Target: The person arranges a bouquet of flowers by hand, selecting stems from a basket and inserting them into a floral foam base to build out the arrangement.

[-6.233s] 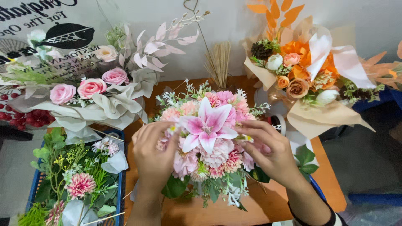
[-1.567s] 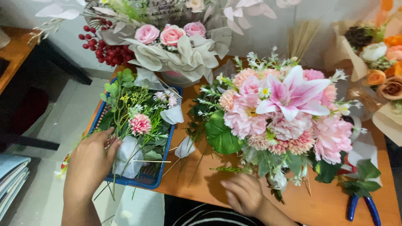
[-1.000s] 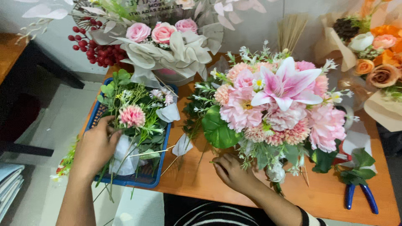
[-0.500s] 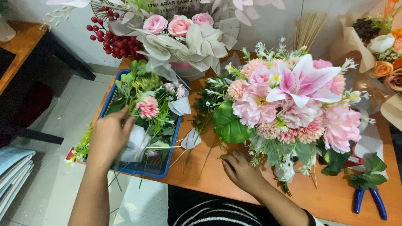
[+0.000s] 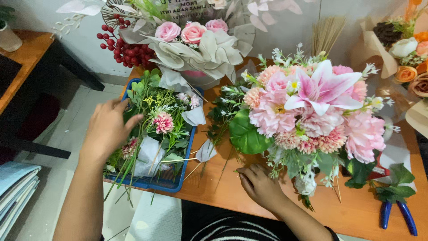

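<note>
We see the wooden bench [image 5: 379,209] crowded, with bare wood only along its near edge, between the blue basket [image 5: 176,182] and the blue-handled pliers [image 5: 397,216] at the near right. Left of the bench the tiled floor [image 5: 58,147] lies open, with a stack of folded cloth [image 5: 15,187] at the near left.

The blue basket sits at the bench's left edge and holds loose stems: green sprigs, small white blooms, a pink pompon flower [image 5: 163,122] and pale wrapped pieces. Our left hand [image 5: 107,131] rests over the basket's left side, fingers [image 5: 129,122] spread open and sunk among the greenery; we cannot tell whether they pinch any stem.

The pink bouquet [image 5: 312,111] stands right of the basket, a full dome of pink dahlia-like blooms with one large pink lily on top, white sprigs and broad green leaves around the rim. Our right hand [image 5: 261,187] is under its near side, fingers curled closed around the stems, which the blooms mostly hide.

Far behind the basket stands a wrapped bouquet of pink roses [image 5: 191,33] with red berries [image 5: 122,47]; at the far right, an orange and cream bouquet [image 5: 408,58].
</note>
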